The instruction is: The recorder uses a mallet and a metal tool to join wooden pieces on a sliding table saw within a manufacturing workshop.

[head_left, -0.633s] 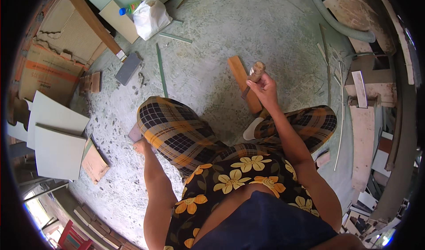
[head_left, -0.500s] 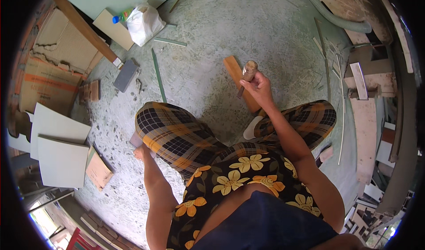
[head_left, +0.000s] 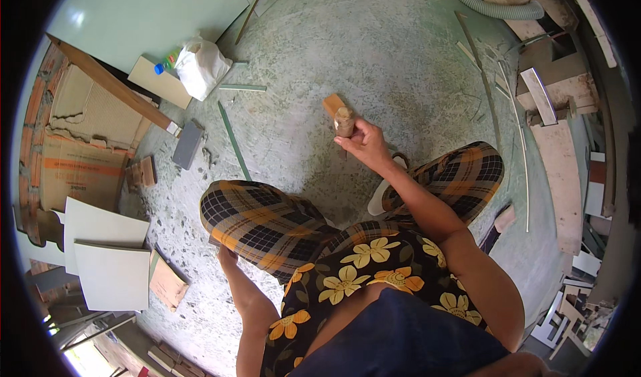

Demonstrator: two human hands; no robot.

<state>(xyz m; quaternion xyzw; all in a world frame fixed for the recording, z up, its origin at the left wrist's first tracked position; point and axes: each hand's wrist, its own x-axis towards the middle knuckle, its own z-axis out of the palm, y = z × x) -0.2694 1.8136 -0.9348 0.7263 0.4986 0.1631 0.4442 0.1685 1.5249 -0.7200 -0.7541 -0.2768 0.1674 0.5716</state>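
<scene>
At the far left, torn cardboard (head_left: 83, 170) is propped near a brick wall, and pale panels (head_left: 110, 273) are stacked below it, with a small flat piece of wood (head_left: 167, 281) just beside them. A grey block (head_left: 188, 145) and, farther off, a white plastic bag (head_left: 202, 69) are seen on the floor (head_left: 287, 70). The left hand (head_left: 228, 255) is lowered beside the plaid-covered left knee; its fingers are hidden by the trouser leg, so whether anything is gripped there cannot be told. A thin green strip (head_left: 234, 140) is laid beyond that knee.

Near the middle, an orange-brown wooden piece (head_left: 332, 103) is laid on the floor, partly covered from view. Above it a wooden-handled tool (head_left: 344, 121) is gripped by the right hand (head_left: 367, 145), the fingers closed about the lower handle (its working end is mostly hidden, and contact with the wood cannot be confirmed). The step in hand is judged to be the positioning of the tool over the wood. For the next move, a firm grip and a clear view of the tip would be called for, with the wood kept from sliding. At the right, a ribbed grey hose (head_left: 494, 5) is seen.
</scene>
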